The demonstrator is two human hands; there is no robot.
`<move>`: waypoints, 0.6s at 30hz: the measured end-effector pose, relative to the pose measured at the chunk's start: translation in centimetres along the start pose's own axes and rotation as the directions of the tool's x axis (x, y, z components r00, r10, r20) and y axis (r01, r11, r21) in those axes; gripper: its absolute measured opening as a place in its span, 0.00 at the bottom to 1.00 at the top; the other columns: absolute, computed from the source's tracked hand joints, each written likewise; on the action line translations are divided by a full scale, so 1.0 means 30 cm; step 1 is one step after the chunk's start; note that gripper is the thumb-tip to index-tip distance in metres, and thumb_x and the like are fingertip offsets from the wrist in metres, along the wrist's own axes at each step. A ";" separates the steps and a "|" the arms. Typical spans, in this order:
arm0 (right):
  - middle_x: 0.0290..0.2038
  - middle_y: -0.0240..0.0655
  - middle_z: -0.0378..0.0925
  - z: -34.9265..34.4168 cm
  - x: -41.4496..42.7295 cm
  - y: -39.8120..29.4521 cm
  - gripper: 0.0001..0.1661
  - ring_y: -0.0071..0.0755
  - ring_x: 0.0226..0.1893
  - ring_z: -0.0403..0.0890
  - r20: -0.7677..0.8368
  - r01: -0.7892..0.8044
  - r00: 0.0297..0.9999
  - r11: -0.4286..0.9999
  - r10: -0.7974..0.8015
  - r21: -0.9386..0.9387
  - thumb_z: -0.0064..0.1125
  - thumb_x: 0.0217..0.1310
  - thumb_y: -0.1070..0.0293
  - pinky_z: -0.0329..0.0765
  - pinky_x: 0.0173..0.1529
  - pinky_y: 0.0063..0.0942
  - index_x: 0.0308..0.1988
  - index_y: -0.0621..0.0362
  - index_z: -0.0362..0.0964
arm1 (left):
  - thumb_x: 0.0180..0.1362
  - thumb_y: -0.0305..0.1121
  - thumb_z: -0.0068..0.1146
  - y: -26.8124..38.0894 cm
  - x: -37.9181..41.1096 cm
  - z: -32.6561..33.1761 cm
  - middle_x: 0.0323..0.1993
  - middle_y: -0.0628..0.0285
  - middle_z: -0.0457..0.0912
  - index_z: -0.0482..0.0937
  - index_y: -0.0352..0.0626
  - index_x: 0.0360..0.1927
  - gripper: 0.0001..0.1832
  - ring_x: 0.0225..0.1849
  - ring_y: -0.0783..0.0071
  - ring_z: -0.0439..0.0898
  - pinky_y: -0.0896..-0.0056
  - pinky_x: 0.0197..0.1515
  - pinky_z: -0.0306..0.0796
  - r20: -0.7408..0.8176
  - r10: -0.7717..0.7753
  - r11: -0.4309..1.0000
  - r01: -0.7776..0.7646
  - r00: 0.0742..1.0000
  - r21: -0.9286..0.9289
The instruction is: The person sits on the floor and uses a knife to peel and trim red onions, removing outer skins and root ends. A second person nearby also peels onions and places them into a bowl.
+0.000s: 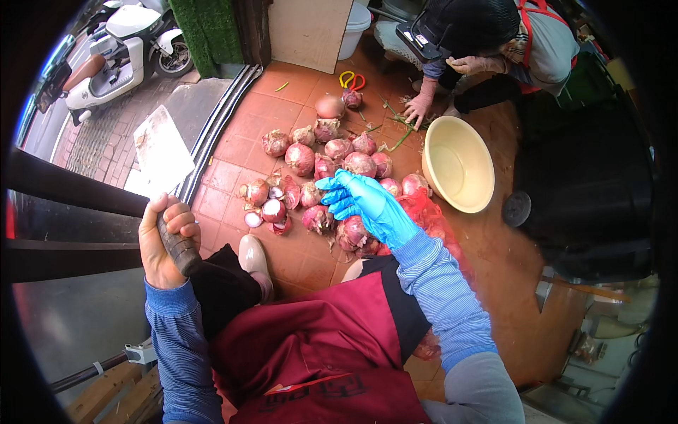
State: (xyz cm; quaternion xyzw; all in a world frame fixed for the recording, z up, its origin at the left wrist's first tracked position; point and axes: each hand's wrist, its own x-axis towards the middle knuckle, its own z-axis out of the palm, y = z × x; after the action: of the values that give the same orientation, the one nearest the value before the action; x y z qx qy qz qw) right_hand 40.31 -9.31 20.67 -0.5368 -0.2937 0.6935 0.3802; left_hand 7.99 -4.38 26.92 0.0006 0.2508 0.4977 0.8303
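My left hand (167, 238), bare, grips the worn wooden handle (179, 248) of a cleaver, whose broad blade (161, 146) points away from me and shines with glare. My right hand (365, 204) wears a blue disposable glove and hovers over a heap of red onions (300, 159) on the floor. Its fingers are loosely bent, with nothing seen in them. A blurred onion (330, 106) lies beyond the heap. Left of the heap are trimmed onions with white cut faces (273, 210) and cut-off pieces (253, 219). A red net bag (431, 214) lies beside my right wrist.
A cream plastic basin (458, 164) stands on the tiled floor (296, 259), right of the onions. Beyond it a crouching co-worker's gloved hand (419, 108) touches green stalks (400, 139). Scissors (352, 80) with yellow and red handles lie by an onion. A white scooter (114, 74) is parked outside.
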 end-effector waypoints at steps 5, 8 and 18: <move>0.41 0.30 0.78 0.005 -0.017 -0.011 0.28 0.22 0.35 0.77 -0.005 -0.003 1.000 0.999 0.002 -0.033 0.38 0.71 0.48 0.75 0.45 0.23 0.51 0.58 0.74 | 0.64 0.33 0.48 -0.004 -0.002 -0.003 0.19 0.72 0.66 0.68 0.45 0.30 0.08 0.18 0.82 0.68 0.74 0.26 0.70 0.005 -0.021 1.000 0.021 1.000 -0.009; 0.41 0.30 0.78 0.013 -0.004 0.001 0.27 0.22 0.35 0.77 0.014 0.038 0.999 0.996 -0.037 -0.078 0.38 0.71 0.49 0.75 0.45 0.23 0.51 0.58 0.75 | 0.63 0.33 0.48 0.013 -0.007 -0.017 0.18 0.72 0.66 0.69 0.45 0.30 0.07 0.19 0.81 0.67 0.74 0.26 0.69 0.006 -0.028 0.999 0.028 1.000 -0.023; 0.36 0.30 0.79 0.013 -0.005 0.005 0.26 0.20 0.31 0.75 -0.019 0.064 0.998 0.994 -0.066 -0.089 0.40 0.72 0.50 0.75 0.38 0.20 0.49 0.58 0.76 | 0.62 0.32 0.50 0.005 -0.004 0.010 0.18 0.72 0.66 0.68 0.44 0.27 0.09 0.17 0.83 0.67 0.75 0.24 0.68 -0.012 -0.025 1.000 0.025 1.000 -0.016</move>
State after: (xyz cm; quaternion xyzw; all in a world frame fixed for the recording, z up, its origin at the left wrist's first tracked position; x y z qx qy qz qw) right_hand 39.92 -9.53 20.71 -0.5510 -0.3372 0.6610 0.3817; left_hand 7.94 -4.33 27.28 -0.0122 0.2518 0.4892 0.8349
